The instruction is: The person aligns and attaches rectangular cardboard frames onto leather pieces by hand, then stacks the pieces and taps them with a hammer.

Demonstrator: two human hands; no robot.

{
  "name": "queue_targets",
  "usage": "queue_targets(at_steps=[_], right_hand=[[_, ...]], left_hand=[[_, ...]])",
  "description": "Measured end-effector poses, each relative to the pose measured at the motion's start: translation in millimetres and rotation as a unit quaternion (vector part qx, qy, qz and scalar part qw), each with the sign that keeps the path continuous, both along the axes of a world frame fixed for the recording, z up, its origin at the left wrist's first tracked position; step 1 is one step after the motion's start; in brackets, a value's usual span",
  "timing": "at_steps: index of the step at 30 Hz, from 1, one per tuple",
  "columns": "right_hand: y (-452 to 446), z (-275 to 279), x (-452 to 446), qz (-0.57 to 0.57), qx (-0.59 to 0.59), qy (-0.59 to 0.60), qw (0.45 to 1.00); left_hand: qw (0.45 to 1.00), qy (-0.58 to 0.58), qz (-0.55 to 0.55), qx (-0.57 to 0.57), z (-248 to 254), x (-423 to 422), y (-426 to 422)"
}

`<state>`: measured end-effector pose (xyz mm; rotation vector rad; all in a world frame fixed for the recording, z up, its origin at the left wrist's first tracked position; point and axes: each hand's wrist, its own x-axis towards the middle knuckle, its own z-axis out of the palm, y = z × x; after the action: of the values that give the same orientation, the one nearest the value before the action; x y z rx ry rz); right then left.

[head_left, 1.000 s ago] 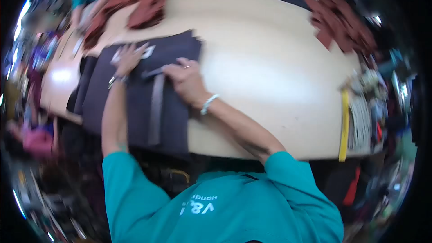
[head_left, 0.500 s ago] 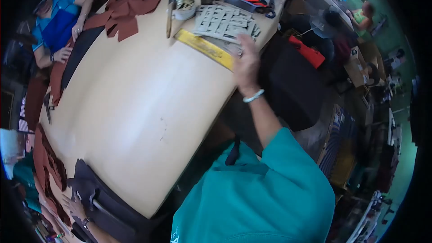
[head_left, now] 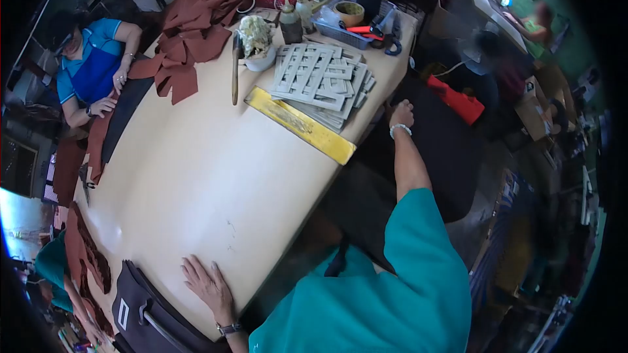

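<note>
My left hand [head_left: 208,285] lies flat on the pale tabletop [head_left: 176,189], fingers spread and holding nothing. Beside it is a dark brown panel [head_left: 154,327] with a curved handle [head_left: 163,330] and a small white rectangular frame [head_left: 123,314]. Past the table's right edge, my right hand [head_left: 401,115] has its fingers curled closed at the side of a large dark sheet-like thing [head_left: 438,150]. What those fingers hold, if anything, is hidden. Nearest to it on the table are a yellow bar [head_left: 301,125] and a stack of grey lattice pieces [head_left: 317,78].
Across the table a person in blue [head_left: 95,65] handles reddish-brown strips. More reddish-brown pieces [head_left: 190,46] lie at the back. A white bowl [head_left: 260,59], a brush [head_left: 235,68], bottles and a blue basket [head_left: 347,36] stand at the far end. Scissors [head_left: 86,180] rest at the left edge.
My left hand has come off the dark panel onto the tabletop, uncovering the white frame. My right hand has swung from above the yellow bar, rightward past the table edge, its fingers now curled.
</note>
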<state>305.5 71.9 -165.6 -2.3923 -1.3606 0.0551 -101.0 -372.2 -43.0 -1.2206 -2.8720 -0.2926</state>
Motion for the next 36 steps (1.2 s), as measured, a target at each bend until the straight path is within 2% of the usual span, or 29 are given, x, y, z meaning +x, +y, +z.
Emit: queue_targets(at_steps=[1, 4, 7, 11, 15, 17, 18, 19, 20, 22, 24, 26, 29, 31, 32, 33, 36], right_hand=[[7.9, -11.9, 5.6, 0.006, 0.011, -0.028, 1.000], [20.3, -2.4, 10.6, 0.032, -0.036, -0.042, 0.998], [24.4, 27.8, 10.0, 0.068, -0.085, -0.013, 0.994], [20.9, 52.9, 12.7, -0.050, -0.111, 0.092, 0.988], [32.3, 7.4, 45.7, -0.053, -0.064, 0.164, 0.983], [43.4, -34.4, 77.6, 0.002, -0.075, 0.204, 0.976], [36.2, -32.2, 80.1, 0.029, -0.080, 0.223, 0.971], [21.7, -31.2, 85.3, 0.000, 0.005, 0.406, 0.914], [-1.6, -21.0, 85.7, -0.028, 0.088, 0.571, 0.816], [-33.6, -13.6, 105.1, -0.043, 0.147, 0.705, 0.692], [-63.0, -16.0, 133.1, -0.073, 0.223, 0.741, 0.630], [-101.5, 6.5, 150.6, -0.009, 0.311, 0.800, 0.513], [-142.8, 78.4, 149.6, -0.013, 0.387, 0.789, 0.477], [-143.8, 118.7, 149.2, 0.017, 0.413, 0.761, 0.501], [-141.7, 141.1, 140.6, 0.077, 0.406, 0.763, 0.497], [-138.4, 164.3, 125.0, 0.138, 0.395, 0.763, 0.492], [-119.9, 220.2, 50.6, 0.304, 0.232, 0.809, 0.447]], left_hand=[[1.000, -0.008, 0.002, 0.008, 1.2, -0.1, 2.1], [0.999, -0.024, 0.009, 0.024, 6.2, 1.2, 2.6], [1.000, -0.015, 0.002, 0.026, 6.7, 1.4, 3.7], [0.999, -0.010, -0.002, 0.033, 3.3, -1.0, 1.1], [0.999, -0.008, 0.001, 0.034, 2.4, -0.7, 1.5], [0.999, -0.010, -0.001, 0.037, 1.9, -1.2, 0.8], [0.999, -0.011, -0.002, 0.038, 1.9, -1.2, 0.9], [0.999, -0.013, 0.001, 0.033, 2.8, -0.5, 1.2], [1.000, -0.014, 0.004, 0.028, 4.7, 0.1, 1.5], [1.000, -0.013, 0.005, 0.021, 5.4, -0.6, 1.0], [1.000, -0.008, 0.003, 0.020, 2.4, -2.2, -0.4], [1.000, -0.009, 0.001, 0.023, 3.2, -0.7, 0.5], [1.000, -0.001, -0.001, 0.027, -0.4, -2.6, 1.1], [0.998, -0.009, -0.027, 0.061, -2.2, -1.5, 2.6], [0.994, -0.022, -0.051, 0.092, -1.1, -0.1, 6.6], [0.989, -0.036, -0.075, 0.122, 1.5, 2.0, 11.3], [0.947, -0.170, -0.154, 0.226, 26.7, 30.7, 42.4]])
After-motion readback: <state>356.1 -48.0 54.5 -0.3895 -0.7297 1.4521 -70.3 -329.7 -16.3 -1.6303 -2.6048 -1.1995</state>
